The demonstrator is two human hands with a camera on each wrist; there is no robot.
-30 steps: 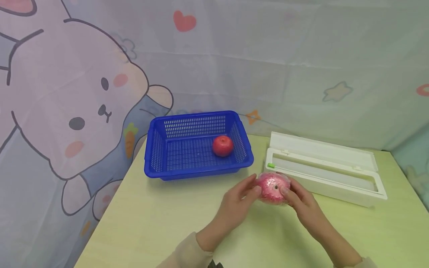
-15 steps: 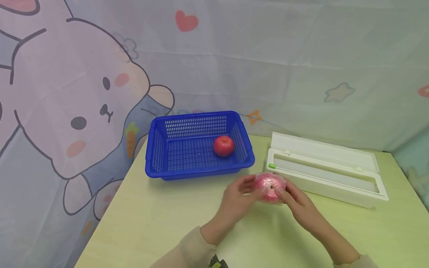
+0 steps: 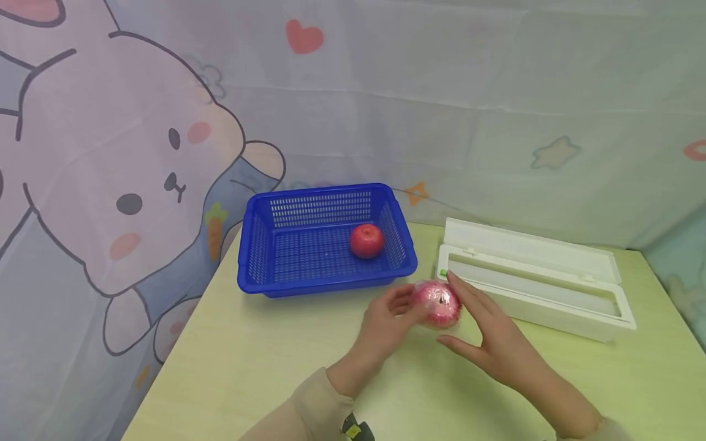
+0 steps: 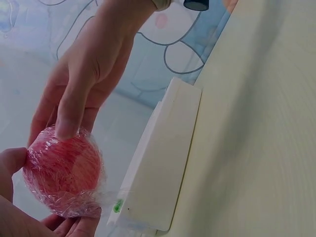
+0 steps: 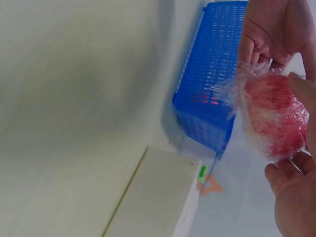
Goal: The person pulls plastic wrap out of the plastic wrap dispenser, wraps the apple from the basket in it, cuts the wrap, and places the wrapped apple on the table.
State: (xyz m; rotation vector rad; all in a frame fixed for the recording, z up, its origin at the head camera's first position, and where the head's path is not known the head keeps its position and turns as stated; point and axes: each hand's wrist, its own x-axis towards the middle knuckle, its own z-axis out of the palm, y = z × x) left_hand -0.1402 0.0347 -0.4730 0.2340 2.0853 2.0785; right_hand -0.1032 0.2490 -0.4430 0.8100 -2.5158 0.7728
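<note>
In the head view my left hand [image 3: 380,334] grips a red apple [image 3: 442,302] from its left side, thumb in front and fingers curled behind. Shiny cling film covers the apple, and in the right wrist view loose crinkled film sticks out near the left hand. My right hand [image 3: 499,343] is spread at the apple's right, its fingers straight and thumb well apart. Its index fingertip comes near the apple's upper right. In the left wrist view the right thumb [image 4: 66,126] overlaps the wrapped apple, but whether it touches is unclear.
A blue basket [image 3: 325,286] with a second red apple [image 3: 366,241] inside stands behind, to the left. On the right lies a long white dispenser box [image 3: 551,313], its lid [image 3: 529,248] raised and a small green tab [image 3: 444,272] at its left end. A printed curtain hangs behind the table [image 3: 265,355].
The wrapped apple has shifted slightly left and turned a little. My right hand has let go of its pinch and spread its fingers, while my left hand keeps hold.
</note>
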